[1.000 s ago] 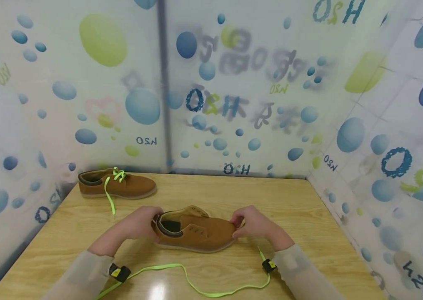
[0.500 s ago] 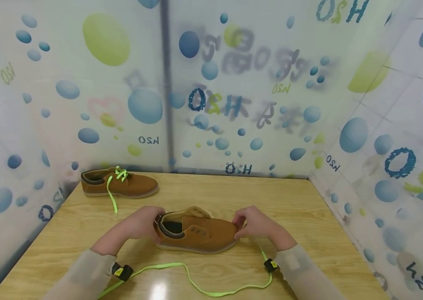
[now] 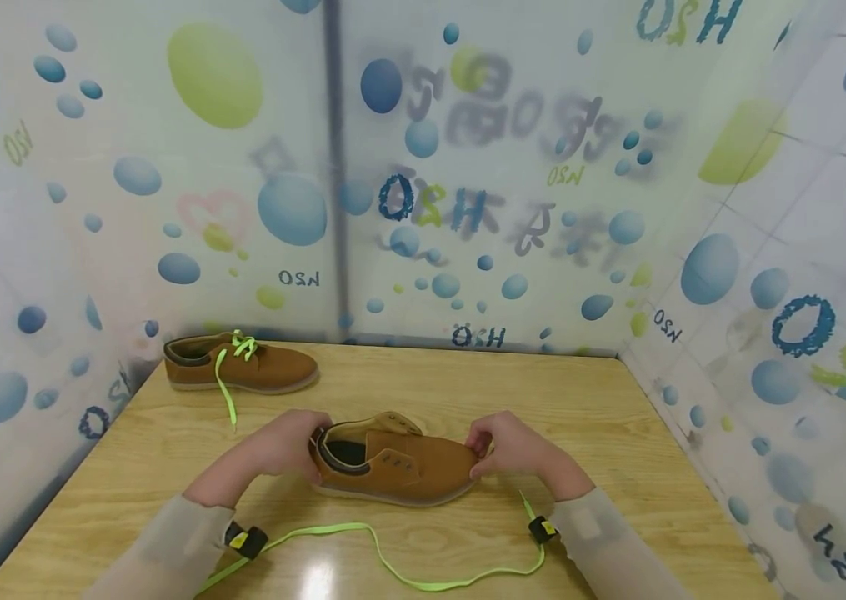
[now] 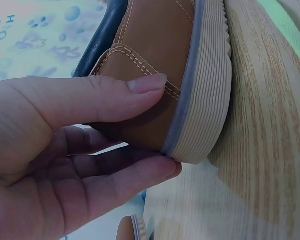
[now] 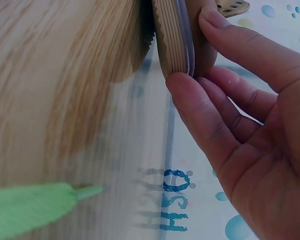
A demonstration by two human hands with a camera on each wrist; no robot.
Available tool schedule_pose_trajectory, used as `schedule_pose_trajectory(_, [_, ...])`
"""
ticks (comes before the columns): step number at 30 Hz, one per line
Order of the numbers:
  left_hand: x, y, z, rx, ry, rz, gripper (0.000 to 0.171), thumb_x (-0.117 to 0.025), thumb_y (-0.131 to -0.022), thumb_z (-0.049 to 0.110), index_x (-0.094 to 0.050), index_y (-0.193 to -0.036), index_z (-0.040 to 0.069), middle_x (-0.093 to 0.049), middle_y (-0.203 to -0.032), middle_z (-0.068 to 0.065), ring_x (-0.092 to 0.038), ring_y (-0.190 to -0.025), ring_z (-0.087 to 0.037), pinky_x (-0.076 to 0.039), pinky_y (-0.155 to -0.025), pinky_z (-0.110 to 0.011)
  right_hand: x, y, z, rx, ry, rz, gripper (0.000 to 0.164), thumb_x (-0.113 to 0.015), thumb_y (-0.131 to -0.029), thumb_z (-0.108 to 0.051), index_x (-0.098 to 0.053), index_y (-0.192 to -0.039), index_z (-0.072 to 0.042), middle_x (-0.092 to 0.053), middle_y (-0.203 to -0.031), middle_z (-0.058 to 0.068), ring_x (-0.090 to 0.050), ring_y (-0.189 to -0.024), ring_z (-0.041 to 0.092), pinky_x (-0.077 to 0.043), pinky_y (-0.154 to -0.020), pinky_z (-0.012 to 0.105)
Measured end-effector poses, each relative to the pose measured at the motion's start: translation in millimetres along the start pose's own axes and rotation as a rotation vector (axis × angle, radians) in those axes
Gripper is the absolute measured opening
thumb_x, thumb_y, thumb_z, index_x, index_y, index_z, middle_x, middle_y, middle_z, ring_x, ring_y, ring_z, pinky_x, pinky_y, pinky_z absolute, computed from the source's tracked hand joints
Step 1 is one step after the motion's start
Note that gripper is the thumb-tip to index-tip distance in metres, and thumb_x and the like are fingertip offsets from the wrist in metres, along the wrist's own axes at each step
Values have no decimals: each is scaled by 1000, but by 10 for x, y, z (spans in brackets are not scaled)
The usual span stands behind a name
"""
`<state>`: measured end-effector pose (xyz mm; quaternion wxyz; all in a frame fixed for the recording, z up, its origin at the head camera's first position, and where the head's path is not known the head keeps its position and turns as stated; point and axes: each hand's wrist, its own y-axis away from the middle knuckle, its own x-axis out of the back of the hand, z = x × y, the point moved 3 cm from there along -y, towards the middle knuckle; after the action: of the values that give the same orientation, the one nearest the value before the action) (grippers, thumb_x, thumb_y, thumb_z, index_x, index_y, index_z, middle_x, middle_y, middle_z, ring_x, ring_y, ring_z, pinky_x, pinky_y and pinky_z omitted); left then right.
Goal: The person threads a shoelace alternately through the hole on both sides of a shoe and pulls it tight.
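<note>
I have the unlaced brown shoe [image 3: 407,479] near the middle of the table [image 3: 513,387], lengthwise between both hands. My left hand [image 3: 287,446] pinches the heel, thumb [image 4: 140,95] on the upper and a fingertip by the sole [image 4: 205,90]; my right hand [image 3: 516,450] pinches the toe in much the same way — so each grip has hold of the shoe. I judge it fairly light, with a stiff, ribbed sole that should give a sure hold and a smoother upper that fingertips might slide on. The far flap [image 3: 396,422] looks floppier, so I'd favour heel and toe, low by the sole. It doesn't strike me as fragile, though a hard squeeze might dent the toe.

I can't see the shoe's far side in the head view, nor tell whether the sole rests fully on the table. The green lace [image 3: 433,587] lies on the near side, its left stretch lost at the lower edge by the sleeve [image 3: 175,542]; its tip is blurred in the right wrist view. Only a sliver of the second shoe [image 3: 272,371] shows in the left wrist view — the head view has it at the back left.
</note>
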<state>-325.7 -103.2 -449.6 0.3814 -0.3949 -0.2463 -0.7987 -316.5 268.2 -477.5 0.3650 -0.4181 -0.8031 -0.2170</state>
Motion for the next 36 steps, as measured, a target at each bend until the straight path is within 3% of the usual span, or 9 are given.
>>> schedule_pose_trajectory(30, [22,44,39,21,-5,-15,58,-101,-58,5,-69,-106,7,-71,-96,1,-62,-86,-14,-54,-78,-36,11,2,-75,-8,-1,-9,26,-93,-82,-16,-75,-100,-18,-74,-95,-7,-68,-86,6,-59,-78,26])
schedule_pose_trajectory(36, [50,46,40,60,73,-32,71,-100,-63,9,-66,-125,6,-73,-107,-6,-68,-89,-15,-57,-80,-38,106,66,-67,-1,41,-32,30,-89,-88,-19,-75,-113,-11,-74,-101,-1,-68,-90,10,-60,-80,26])
